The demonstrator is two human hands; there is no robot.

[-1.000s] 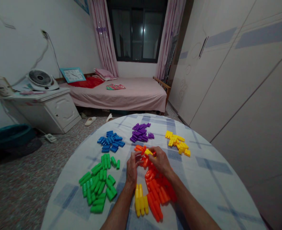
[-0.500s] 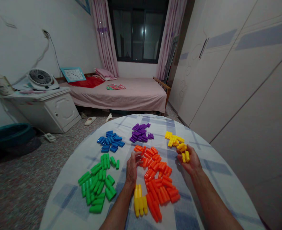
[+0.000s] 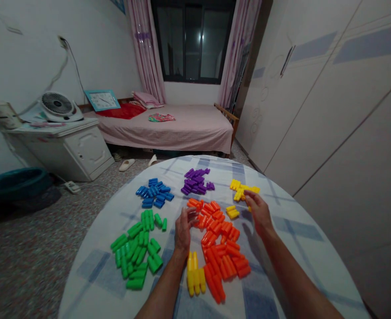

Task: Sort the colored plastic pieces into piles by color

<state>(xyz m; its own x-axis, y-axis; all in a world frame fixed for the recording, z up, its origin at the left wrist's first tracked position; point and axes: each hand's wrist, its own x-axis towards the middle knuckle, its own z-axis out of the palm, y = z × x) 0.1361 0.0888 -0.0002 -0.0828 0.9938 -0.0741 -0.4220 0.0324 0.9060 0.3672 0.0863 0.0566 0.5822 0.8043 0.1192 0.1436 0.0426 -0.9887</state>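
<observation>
Right hand (image 3: 259, 213) is reaching into the yellow plastic pieces (image 3: 242, 190); whether it is gripping one, I cannot tell. Left hand (image 3: 183, 228) is resting open-fingered against the orange pile (image 3: 223, 250).

No text, label, brand, number or sign is legible in this view. The blue-framed rectangular clock (image 3: 101, 99) leaning against the wall beside the bed has a white dial, but its markings are too small to read. The blue-edged picture (image 3: 118, 5) high on the white wall is cut off by the top edge of the view, and nothing on it can be read.
</observation>
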